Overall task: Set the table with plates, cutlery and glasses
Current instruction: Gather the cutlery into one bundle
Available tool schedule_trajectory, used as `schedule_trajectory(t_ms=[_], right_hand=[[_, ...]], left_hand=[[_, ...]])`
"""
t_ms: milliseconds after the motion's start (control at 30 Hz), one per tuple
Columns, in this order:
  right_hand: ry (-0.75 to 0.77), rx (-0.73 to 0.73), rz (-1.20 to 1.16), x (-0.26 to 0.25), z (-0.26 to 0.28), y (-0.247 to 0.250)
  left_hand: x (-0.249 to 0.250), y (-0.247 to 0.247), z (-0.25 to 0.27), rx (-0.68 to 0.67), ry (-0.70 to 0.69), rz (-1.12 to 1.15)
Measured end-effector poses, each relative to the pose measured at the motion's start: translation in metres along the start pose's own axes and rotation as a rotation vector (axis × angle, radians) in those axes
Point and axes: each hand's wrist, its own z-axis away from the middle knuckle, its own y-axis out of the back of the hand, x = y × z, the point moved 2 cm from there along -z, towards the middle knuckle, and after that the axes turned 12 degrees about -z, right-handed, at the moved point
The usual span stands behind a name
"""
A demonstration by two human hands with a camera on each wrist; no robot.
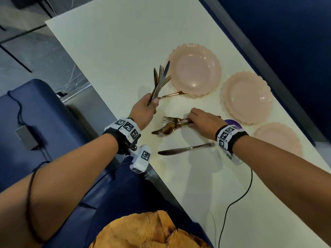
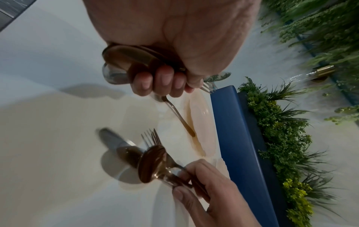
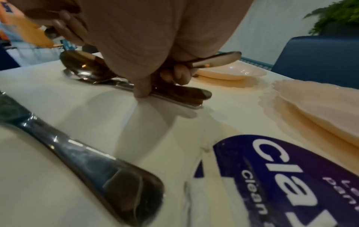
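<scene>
My left hand (image 1: 152, 102) grips a bundle of cutlery (image 1: 161, 79), a knife, forks and a spoon, held upright above the white table (image 1: 111, 51). In the left wrist view its fingers (image 2: 159, 81) curl round the handles. My right hand (image 1: 190, 120) grips the handles of a second bundle (image 1: 170, 126), a fork, spoons and a knife, low on the table. A lone knife (image 1: 186, 149) lies near my right wrist. A copper spoon (image 1: 172, 94) lies beside the far pink scalloped plate (image 1: 195, 70). Two more pink plates (image 1: 247, 99) (image 1: 279, 138) stand along the right edge.
A purple and white packet (image 3: 291, 176) lies under my right wrist, next to the nearest plate. A black cable (image 1: 232, 203) trails over the table's near part. Blue seats flank the table on both sides; a planter with green plants (image 2: 281, 138) stands behind the far seat.
</scene>
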Motion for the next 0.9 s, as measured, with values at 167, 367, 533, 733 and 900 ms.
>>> schedule_trajectory(t_ms=[167,367,533,733,900], right_hand=[[-0.060,-0.039,0.071,0.000,-0.002,-0.007],[-0.176,-0.003,-0.019,-0.009,0.010,-0.004],[-0.368,0.249,-0.754,-0.039,0.027,0.004],[-0.298,0.516,-0.997,-0.103,-0.009,0.025],[-0.150,0.342,-1.001,-0.134,-0.027,0.024]], left_hand=[[-0.002,0.004,0.003,0.044,0.017,0.058],[-0.002,0.010,0.015,0.071,0.114,0.262],[-0.005,0.004,0.019,0.118,0.231,0.440],[0.015,-0.020,0.022,-0.109,0.143,0.521],[0.033,-0.019,0.018,-0.161,0.188,0.589]])
